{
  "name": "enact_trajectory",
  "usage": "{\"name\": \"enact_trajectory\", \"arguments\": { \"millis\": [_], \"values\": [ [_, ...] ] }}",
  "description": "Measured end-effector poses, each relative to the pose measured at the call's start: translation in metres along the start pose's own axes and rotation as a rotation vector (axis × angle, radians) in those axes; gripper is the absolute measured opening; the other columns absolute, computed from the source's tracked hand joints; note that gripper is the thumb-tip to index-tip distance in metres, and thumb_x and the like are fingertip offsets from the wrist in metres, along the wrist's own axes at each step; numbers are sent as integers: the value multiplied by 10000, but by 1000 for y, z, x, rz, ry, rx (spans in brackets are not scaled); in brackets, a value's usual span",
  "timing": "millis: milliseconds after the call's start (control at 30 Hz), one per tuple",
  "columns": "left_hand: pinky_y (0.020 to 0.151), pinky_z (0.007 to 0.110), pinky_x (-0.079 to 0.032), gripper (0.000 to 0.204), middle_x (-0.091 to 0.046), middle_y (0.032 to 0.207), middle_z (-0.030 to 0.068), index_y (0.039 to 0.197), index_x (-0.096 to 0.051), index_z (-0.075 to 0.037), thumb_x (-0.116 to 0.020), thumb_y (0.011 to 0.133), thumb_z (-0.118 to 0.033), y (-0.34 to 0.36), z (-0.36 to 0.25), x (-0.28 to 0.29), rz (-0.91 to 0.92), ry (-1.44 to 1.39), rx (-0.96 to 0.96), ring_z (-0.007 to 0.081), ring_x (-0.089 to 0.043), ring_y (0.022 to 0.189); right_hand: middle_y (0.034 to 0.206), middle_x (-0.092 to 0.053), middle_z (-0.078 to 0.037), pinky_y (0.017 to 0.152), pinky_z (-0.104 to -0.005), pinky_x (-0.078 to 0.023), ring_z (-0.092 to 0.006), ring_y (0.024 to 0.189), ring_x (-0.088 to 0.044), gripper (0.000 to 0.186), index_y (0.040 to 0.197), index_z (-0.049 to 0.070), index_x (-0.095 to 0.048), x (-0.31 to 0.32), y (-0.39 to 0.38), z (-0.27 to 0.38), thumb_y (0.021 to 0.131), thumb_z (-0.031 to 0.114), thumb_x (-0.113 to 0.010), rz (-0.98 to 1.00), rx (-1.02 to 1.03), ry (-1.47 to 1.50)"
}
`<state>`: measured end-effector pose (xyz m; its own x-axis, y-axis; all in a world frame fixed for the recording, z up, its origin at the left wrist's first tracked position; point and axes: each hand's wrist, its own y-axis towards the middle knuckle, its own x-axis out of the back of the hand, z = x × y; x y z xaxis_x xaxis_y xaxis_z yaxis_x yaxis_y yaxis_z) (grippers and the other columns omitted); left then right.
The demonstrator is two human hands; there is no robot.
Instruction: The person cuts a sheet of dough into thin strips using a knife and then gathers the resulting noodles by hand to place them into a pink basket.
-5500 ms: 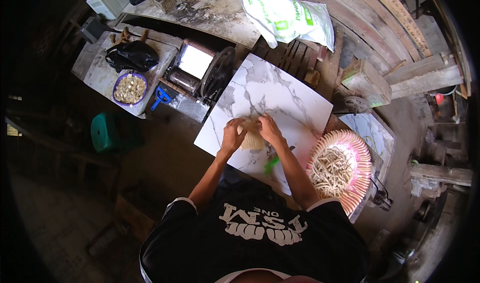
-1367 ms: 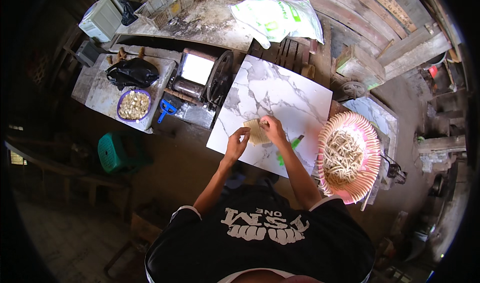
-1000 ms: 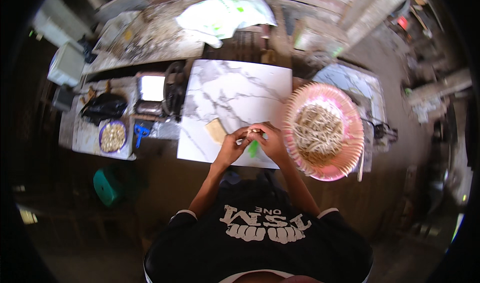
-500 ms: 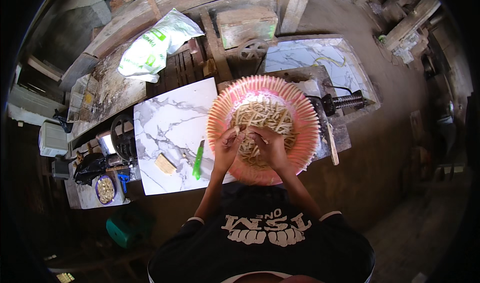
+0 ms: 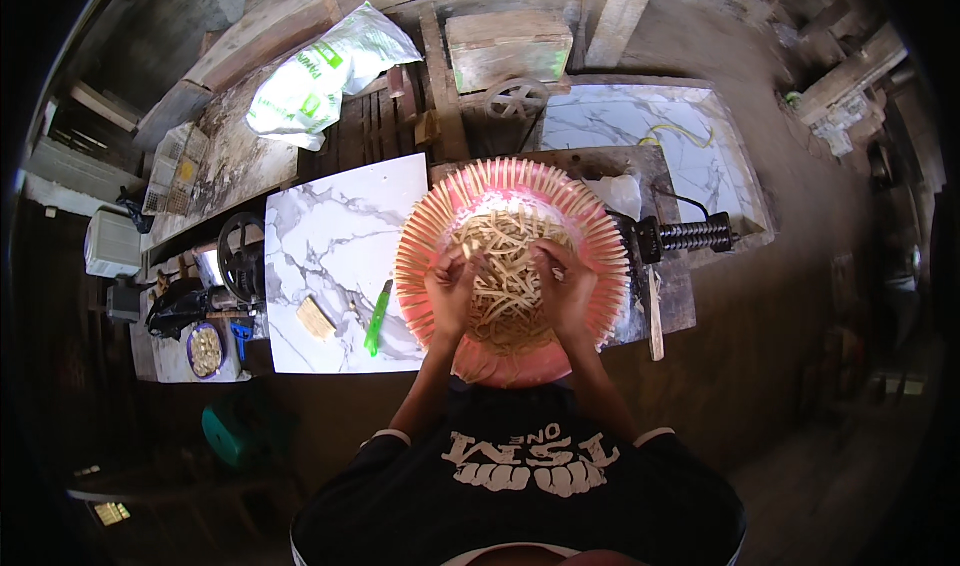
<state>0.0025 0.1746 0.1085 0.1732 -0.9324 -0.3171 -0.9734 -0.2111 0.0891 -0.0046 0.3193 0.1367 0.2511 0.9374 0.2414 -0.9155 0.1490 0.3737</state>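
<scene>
A round pink basin (image 5: 512,369) holds a heap of pale, dough-like strips (image 5: 505,291). Similar strips hang side by side around its rim. Over the left of the heap, my left hand (image 5: 452,291) is closed, with a small pale strip (image 5: 468,251) at its fingertips. My right hand (image 5: 568,291) is above the right side, its fingers curled together; whatever they hold is too small to make out. A green-handled knife (image 5: 378,318) lies left of the basin, beside a small tan block (image 5: 316,318), on a white marble-patterned board (image 5: 335,236).
Right of the basin is a machine with a black coiled spring (image 5: 695,236); a wooden stick (image 5: 656,316) lies below it. A white sack (image 5: 315,81) and a wooden box (image 5: 508,51) stand behind. At far left are a handwheel (image 5: 240,256) and a small bowl of pale pieces (image 5: 206,351).
My hands were together over the heap and have moved apart, the left one leftward and the right one rightward. The whole view has shifted slightly.
</scene>
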Motion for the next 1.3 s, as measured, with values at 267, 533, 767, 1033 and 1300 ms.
{"name": "enact_trajectory", "arguments": {
  "millis": [267,533,767,1033,1300],
  "values": [
    [724,240,-434,254,-594,900,113,992,-531,59,-580,779,-71,22,3,-3,-174,375,-145,141,-548,819,982,-537,-81,791,-372,-388,-268,899,-485,167,845,64,-598,6,18,0,684,83,-640,89,251,-333],
    [811,306,-413,194,-577,994,144,947,-576,-11,-565,770,-89,-23,-4,39,-380,604,-141,258,-547,940,864,-563,-120,756,-349,-405,-279,858,-511,142,866,23,-576,-60,7,-2,731,68,-583,553,307,-7],
    [802,375,-404,199,-576,952,144,929,-560,-25,-559,741,-90,-63,43,126,-634,947,-29,321,-510,929,943,-533,-138,788,-364,-414,-291,916,-484,275,973,0,-540,-177,-14,-33,744,148,-567,1066,457,-240],
    [817,385,-400,186,-559,991,150,919,-559,-27,-548,741,-81,-58,55,128,-592,901,-78,320,-500,950,954,-500,-138,797,-354,-403,-296,934,-474,280,985,19,-521,-193,-3,-60,724,104,-578,1225,518,-487],
    [836,387,-383,200,-548,1011,153,927,-566,-37,-559,732,-80,-42,48,122,-510,848,-104,323,-482,979,879,-527,-155,747,-389,-404,-326,859,-496,162,829,-3,-509,-187,-3,-63,682,-3,-575,1105,289,-332]
  ]
}}
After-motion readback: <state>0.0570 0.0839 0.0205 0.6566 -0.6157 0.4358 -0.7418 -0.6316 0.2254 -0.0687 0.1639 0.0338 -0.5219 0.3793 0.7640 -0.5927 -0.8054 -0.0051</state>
